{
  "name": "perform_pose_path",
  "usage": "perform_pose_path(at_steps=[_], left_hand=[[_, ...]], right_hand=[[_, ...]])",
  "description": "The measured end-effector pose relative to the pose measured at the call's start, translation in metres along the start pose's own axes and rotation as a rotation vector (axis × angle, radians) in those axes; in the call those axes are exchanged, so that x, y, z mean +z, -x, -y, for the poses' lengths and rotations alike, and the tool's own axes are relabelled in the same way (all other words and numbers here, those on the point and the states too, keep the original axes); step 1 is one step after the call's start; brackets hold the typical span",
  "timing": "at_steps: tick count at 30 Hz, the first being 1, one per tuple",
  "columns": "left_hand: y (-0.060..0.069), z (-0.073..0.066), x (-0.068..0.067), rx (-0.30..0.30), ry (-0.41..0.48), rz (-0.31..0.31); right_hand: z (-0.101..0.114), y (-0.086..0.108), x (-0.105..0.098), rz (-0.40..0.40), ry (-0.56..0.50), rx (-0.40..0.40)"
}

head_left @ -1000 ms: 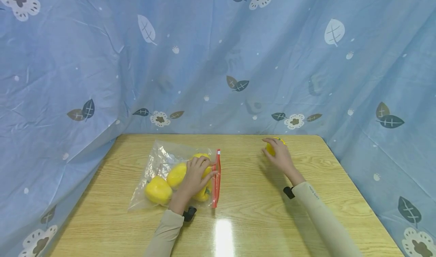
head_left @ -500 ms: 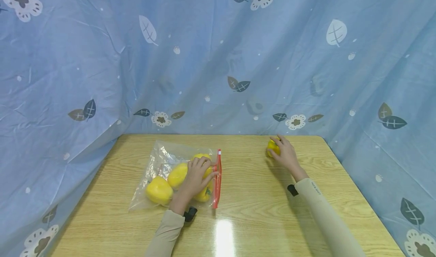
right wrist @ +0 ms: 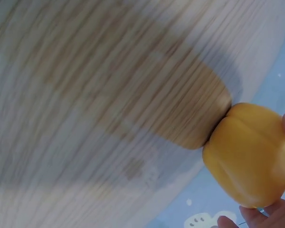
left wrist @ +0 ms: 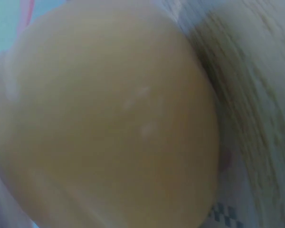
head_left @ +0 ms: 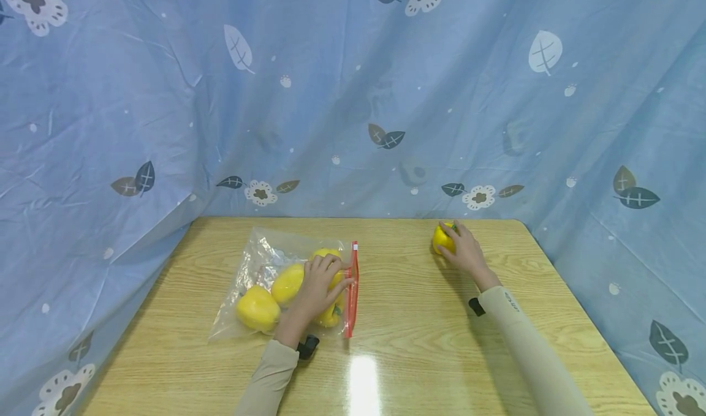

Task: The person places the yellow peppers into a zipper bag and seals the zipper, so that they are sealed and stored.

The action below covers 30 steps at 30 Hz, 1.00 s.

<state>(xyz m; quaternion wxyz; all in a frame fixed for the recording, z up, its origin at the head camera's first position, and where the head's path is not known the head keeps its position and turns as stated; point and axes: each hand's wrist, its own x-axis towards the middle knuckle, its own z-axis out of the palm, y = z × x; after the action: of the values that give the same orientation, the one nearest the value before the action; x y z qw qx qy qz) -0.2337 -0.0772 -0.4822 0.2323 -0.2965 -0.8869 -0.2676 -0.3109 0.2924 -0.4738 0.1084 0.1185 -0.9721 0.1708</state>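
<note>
The peppers [head_left: 257, 309] are yellow, the bag edge [head_left: 354, 296] red, the cloth [head_left: 309, 109] blue with leaves and flowers.

Bag [head_left: 278, 239] left, pepper [head_left: 442, 240] right, curtain [head_left: 331, 97] behind

Pepper [right wrist: 247, 154]: one, yellow, glossy, on your bench [right wrist: 95, 95]. Your right hand [right wrist: 275, 214]: partly in view, fingers at two sides of the pepper. Bench: striped wood grain. Cloth [right wrist: 278, 90]: blue, white-patterned, beyond the bench's edge.
</note>
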Motion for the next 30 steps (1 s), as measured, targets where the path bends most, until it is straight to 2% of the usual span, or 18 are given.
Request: perform_pose_path(at_steps=[6,9,19,25,30], left_hand=[[0.0008,0.001,-0.0002,0.013,-0.014,-0.026],[0.0009,0.0013,-0.0005,0.012,-0.014,-0.027],[0.0001,0.0013,-0.0022,-0.009,-0.008,0.008],[-0.0004,0.0011,-0.0024,-0.002,0.003,-0.003],[-0.0004,0.0013,-0.0016,0.001,0.0,-0.012]], right_hand=[[-0.0028,-0.0019,0.0001,0.063,0.01,0.026],[-0.0037,-0.0028,0.001,0.069,-0.004,0.039],[0.0001,-0.0008,0.0015,0.005,-0.036,0.026],[-0.0038,-0.0007,0.0066,-0.013,-0.042,0.021],[-0.001,-0.0005,0.0084,-0.021,-0.09,0.014]])
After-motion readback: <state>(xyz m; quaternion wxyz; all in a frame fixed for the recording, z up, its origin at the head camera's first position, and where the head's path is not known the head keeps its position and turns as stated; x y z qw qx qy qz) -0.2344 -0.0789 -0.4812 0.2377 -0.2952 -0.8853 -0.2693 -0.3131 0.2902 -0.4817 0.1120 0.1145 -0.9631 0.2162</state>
